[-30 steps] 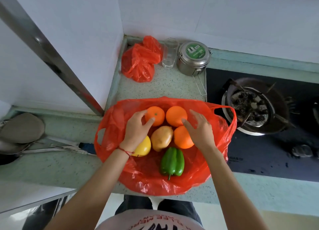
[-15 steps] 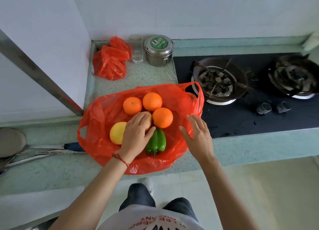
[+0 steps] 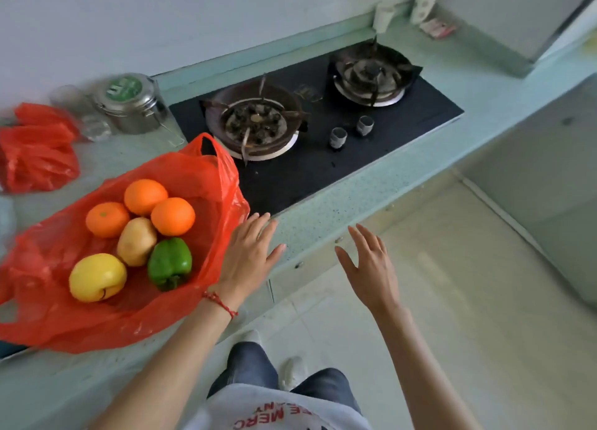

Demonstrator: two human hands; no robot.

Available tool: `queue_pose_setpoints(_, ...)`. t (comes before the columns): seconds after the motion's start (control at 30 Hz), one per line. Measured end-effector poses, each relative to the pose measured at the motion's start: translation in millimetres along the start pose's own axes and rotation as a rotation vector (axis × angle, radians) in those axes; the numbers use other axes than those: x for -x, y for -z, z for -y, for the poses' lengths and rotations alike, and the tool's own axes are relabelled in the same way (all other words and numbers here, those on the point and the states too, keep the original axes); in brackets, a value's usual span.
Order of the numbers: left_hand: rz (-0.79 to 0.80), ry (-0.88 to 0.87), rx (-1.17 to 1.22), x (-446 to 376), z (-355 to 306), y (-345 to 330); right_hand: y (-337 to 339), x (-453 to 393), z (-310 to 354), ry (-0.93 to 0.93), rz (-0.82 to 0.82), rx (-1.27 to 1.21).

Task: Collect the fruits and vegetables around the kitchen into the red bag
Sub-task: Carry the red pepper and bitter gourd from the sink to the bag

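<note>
The red bag (image 3: 193,177) lies open on the green counter at the left. Inside it sit three oranges (image 3: 172,216), a potato (image 3: 136,240), a green pepper (image 3: 169,261) and a yellow apple (image 3: 97,277). My left hand (image 3: 248,255) hovers with straight fingers over the counter edge, just right of the bag's rim. My right hand (image 3: 371,268) hangs open over the floor, further right, holding nothing.
A black two-burner gas hob (image 3: 323,158) lies right of the bag. A steel tin with a green lid (image 3: 127,106), a glass (image 3: 93,127) and a second crumpled red bag (image 3: 35,152) stand at the back left. The tiled floor (image 3: 468,300) opens to the right.
My left hand left the fruit in the bag and moved out to its right. My right hand swung right, off the counter. The view has turned right toward the hob.
</note>
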State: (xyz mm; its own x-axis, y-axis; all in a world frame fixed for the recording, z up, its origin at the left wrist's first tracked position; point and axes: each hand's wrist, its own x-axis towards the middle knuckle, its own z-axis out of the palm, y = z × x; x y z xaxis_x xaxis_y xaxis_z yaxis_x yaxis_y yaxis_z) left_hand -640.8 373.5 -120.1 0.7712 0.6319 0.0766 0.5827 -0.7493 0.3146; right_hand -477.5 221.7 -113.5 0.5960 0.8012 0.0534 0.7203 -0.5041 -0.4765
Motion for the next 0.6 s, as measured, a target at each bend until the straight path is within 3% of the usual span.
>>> queue_pose_setpoints(0.33, 0.115, -0.468, -0.016, -49, -101, -34, 42, 82, -71, -0.443, -0.258, 0.008)
queue_pose_setpoints(0.6, 0.293, -0.823, 0.025, -53, -166, -60, 43, 166, -74, -0.841, -0.452, 0.08)
